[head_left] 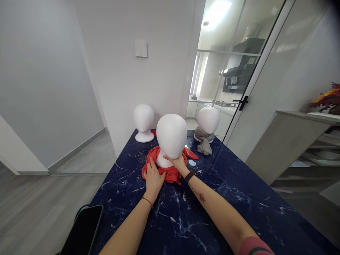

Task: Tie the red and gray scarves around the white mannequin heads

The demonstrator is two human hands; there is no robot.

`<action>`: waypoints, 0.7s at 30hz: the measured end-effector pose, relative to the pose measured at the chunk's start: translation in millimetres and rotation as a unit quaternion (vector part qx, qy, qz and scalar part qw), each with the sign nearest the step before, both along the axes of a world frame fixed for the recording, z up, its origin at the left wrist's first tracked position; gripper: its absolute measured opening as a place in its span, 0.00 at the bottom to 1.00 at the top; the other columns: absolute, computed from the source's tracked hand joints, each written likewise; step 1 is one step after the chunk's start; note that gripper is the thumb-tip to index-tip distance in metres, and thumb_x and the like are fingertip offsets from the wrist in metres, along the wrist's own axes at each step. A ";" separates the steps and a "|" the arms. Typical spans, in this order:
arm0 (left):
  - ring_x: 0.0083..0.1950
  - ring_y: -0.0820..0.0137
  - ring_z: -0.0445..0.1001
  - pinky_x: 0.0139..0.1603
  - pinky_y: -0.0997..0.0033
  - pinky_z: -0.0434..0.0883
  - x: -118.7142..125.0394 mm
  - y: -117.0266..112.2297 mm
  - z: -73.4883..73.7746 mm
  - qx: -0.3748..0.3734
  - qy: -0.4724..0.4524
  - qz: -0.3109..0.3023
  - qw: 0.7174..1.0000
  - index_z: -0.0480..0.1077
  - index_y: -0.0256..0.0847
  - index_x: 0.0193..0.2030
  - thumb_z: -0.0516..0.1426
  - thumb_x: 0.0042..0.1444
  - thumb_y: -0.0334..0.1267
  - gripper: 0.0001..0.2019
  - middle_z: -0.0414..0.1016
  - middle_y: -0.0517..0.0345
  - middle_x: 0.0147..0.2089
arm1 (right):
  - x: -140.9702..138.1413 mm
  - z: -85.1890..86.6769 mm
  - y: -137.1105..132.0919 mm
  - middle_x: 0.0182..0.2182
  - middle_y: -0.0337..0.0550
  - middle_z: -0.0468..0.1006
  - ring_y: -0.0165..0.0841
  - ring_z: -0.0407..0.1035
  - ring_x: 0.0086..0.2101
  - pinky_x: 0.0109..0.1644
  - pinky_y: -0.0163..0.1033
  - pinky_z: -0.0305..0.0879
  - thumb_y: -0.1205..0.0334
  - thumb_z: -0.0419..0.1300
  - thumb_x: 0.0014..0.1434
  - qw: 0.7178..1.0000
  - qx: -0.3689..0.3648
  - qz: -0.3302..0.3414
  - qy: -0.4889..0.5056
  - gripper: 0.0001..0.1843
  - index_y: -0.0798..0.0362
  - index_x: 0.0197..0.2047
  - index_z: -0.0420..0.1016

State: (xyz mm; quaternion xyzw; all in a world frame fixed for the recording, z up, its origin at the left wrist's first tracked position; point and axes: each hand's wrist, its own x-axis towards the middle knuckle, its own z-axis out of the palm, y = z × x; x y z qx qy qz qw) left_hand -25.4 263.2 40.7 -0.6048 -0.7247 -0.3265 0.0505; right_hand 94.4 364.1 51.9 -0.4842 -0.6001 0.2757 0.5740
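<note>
A white foam mannequin head (171,134) stands upright at the middle of the table, with a red scarf (172,176) lying loosely around its neck and base. My left hand (153,178) is on the scarf's front left part, with cloth between thumb and fingers. My right hand (178,163) grips the neck from the right, its thumb across the front under the chin; its other fingers are hidden behind the neck. One end of the scarf (190,153) trails out to the right behind my right hand.
Toward the back left stands a bare white mannequin head (143,118); at the back right, another head (208,120) wears a grey scarf (204,143). A phone (83,230) lies at the near left edge of the dark blue marbled table (175,219). Behind are a wall and glass door.
</note>
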 end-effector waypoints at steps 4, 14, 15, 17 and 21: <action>0.46 0.54 0.72 0.43 0.58 0.68 -2.3 0.7 6.7 -0.050 0.021 0.027 0.998 0.48 0.26 0.64 0.55 0.53 0.47 0.38 0.63 0.37 0.51 | 16.3 36.2 -3.1 0.49 0.54 0.75 0.43 0.69 0.49 0.54 0.48 0.66 0.50 0.72 0.31 0.997 -0.043 0.032 0.054 0.43 0.56 0.51 0.67; 0.41 0.62 0.72 0.44 0.61 0.68 -23.9 -1.6 13.8 -0.036 -0.034 0.041 0.998 0.70 0.38 0.33 0.52 0.54 0.40 0.09 0.63 0.50 0.44 | 98.4 146.7 -43.8 0.50 0.48 0.74 0.42 0.67 0.52 0.57 0.47 0.64 0.53 0.68 0.42 0.977 -0.002 0.061 0.202 0.31 0.55 0.50 0.71; 0.45 0.61 0.70 0.47 0.61 0.69 -26.8 -1.2 16.0 0.005 -0.069 0.050 0.996 0.69 0.38 0.32 0.54 0.53 0.41 0.08 0.63 0.49 0.45 | 105.3 150.6 -45.4 0.51 0.49 0.74 0.42 0.66 0.52 0.58 0.48 0.62 0.54 0.69 0.42 0.978 0.008 0.043 0.206 0.31 0.55 0.50 0.71; 0.51 0.61 0.67 0.53 0.62 0.66 -34.5 -2.0 27.6 0.100 -0.141 0.071 0.982 0.68 0.39 0.30 0.55 0.51 0.41 0.07 0.63 0.49 0.47 | 115.1 154.7 -46.5 0.52 0.51 0.73 0.42 0.65 0.54 0.60 0.47 0.59 0.54 0.69 0.41 0.976 0.025 0.020 0.213 0.32 0.57 0.49 0.72; 0.50 0.66 0.68 0.57 0.65 0.64 -56.2 -13.9 79.1 0.312 -0.234 0.110 0.914 0.67 0.39 0.41 0.52 0.53 0.38 0.09 0.69 0.54 0.46 | 122.1 155.3 -45.7 0.52 0.54 0.72 0.42 0.65 0.53 0.60 0.48 0.59 0.54 0.70 0.40 0.976 0.025 0.004 0.214 0.32 0.59 0.48 0.72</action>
